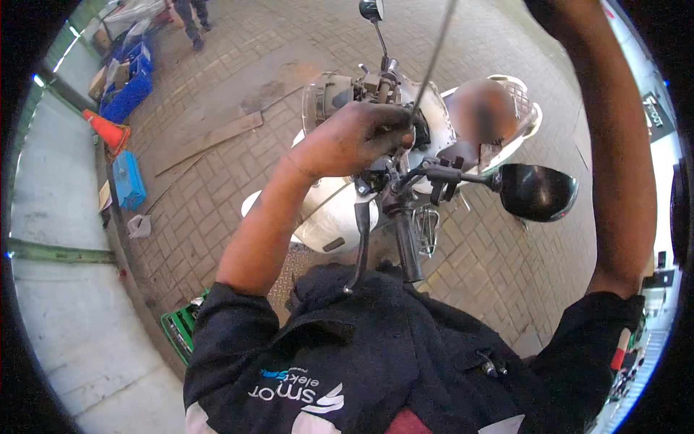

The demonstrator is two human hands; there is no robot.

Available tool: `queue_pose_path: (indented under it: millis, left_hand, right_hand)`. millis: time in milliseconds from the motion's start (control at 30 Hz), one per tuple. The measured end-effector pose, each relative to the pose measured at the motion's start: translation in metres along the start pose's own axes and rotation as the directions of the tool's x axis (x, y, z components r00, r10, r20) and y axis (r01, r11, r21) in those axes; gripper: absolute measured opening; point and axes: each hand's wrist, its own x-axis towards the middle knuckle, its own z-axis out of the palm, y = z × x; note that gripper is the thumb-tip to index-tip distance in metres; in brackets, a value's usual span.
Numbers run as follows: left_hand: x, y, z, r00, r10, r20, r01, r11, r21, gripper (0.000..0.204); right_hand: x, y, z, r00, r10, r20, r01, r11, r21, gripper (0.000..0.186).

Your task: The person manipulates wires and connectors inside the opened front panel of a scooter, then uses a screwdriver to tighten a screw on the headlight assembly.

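Note:
My left hand (361, 137) is over the middle of a white scooter's handlebar, its thumb and fingers pinched round a thin grey cable (435, 61). From the pinch, this cable slants up and leaves the top edge of the view. Just beyond and below the fingers are the dark handlebar clamp and switch parts (394, 177). A black grip (407, 246) and a brake lever (361, 242) point toward my body. My right hand (557, 14) is raised high at the upper right, cut off by the frame, with its fingers hidden.
A black mirror (538, 192) sticks out right of the handlebar, another mirror (371, 9) on its far side. Along the left wall are a blue crate (130, 83), an orange cone (108, 132) and a blue box (129, 181). A person's legs (191, 22) show far left.

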Motion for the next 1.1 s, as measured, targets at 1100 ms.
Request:
queue_pose_path:
  millis: [1100]
  left_hand:
    - [-0.021, -0.017, 0.018, 0.961, -0.189, -0.202, 0.213, 0.971, 0.106, 0.033]
  right_hand:
    - [0.002, 0.029, 0.018, 0.985, -0.141, -0.097, 0.066, 0.838, -0.542, 0.063]
